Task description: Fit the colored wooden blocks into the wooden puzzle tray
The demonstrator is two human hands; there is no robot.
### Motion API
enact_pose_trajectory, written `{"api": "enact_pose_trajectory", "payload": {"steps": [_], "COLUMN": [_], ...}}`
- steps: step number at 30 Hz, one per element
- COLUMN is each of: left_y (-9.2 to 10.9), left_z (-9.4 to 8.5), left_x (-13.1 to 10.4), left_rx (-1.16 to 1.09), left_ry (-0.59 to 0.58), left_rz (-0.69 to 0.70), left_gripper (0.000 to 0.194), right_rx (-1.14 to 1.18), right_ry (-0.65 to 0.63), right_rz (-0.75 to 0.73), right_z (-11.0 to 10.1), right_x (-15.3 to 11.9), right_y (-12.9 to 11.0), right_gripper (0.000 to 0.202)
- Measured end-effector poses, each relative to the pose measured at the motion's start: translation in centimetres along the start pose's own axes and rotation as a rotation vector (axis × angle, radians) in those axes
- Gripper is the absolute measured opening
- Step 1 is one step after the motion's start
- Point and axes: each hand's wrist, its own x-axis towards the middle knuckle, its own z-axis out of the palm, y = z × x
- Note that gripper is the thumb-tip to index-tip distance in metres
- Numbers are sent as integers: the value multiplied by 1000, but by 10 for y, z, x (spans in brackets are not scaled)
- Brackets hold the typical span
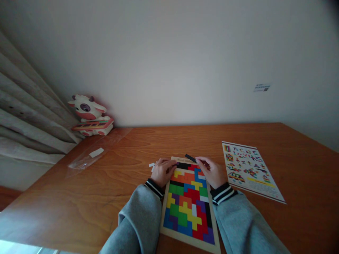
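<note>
A wooden block puzzle board (190, 240) with a pale frame lies on the table, its middle filled with flat coloured pieces. My right hand (213, 173) is above its upper right corner, with thumb and fingers pinching a black bar-shaped puzzle piece (190, 158) that slants over the top edge. At the upper left corner, my left hand (162, 172) has its fingers bent over the frame and onto the board. A small patch of purple shows by its fingertips; what lies under them is hidden. Another black piece (183, 166) lies in the top row.
Right of the board lies a printed sheet (249, 169) with coloured patterns. Small white bits (152, 165) are beside my left hand. A clear plastic bag (87, 160) with a white label lies at left, before a cow-shaped toy keyboard (92, 118). Curtains (29, 116) hang at the far left.
</note>
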Motion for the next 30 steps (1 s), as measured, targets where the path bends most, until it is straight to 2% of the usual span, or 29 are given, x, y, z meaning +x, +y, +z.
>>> {"api": "enact_pose_trajectory", "payload": {"steps": [4, 8, 16, 21, 30], "left_y": [-6, -13, -14, -11, -13], "left_z": [1, 5, 2, -1, 0], "left_x": [0, -2, 0, 2, 3], "left_rx": [3, -62, -105, -129, -191], "left_ry": [-38, -28, -51, -67, -59], "left_rz": [-62, -144, -135, -171, -173], "left_gripper": [25, 27, 29, 23, 29], "right_rx": [4, 1, -7, -9, -14], "right_ry": [10, 13, -8, -14, -42], "right_rz": [-1, -2, 7, 20, 8], "right_z": [0, 0, 0, 0, 0], "right_x": [0, 0, 0, -1, -2], "right_y": [-2, -2, -3, -3, -2], "right_gripper": [45, 48, 46, 46, 41]}}
